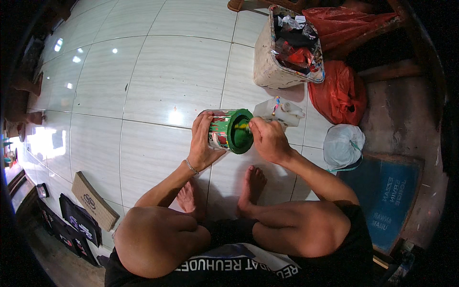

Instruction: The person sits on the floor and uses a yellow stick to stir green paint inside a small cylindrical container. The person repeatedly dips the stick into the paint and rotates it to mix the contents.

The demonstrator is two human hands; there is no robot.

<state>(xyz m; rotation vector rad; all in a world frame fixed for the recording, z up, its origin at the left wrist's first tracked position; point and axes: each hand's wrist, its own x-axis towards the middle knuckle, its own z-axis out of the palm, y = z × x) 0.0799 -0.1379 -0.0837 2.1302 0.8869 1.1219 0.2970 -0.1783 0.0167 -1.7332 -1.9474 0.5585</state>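
Observation:
My left hand [202, 143] is wrapped round the side of a paint can [220, 125], which is tipped so its mouth faces right. Green paint coats the rim and the inside, and drips of green and red streak the label. At the mouth, my right hand [270, 140] has its fingers closed on a thin yellow-green stick [243, 126] that reaches into the can. The stick's far end and most of its grip are hidden, so its exact kind is unclear. Both hands are above the tiled floor, in front of my bent knees and bare feet.
Just beyond my right hand stands a translucent plastic jug [288, 114]. A paint-stained bin [268, 62] full of rubbish, a red plastic bag [340, 93] and a white bag [343, 146] line the right. A blue framed screen [377, 191] lies lower right; a beige ribbed panel [94, 201] lower left.

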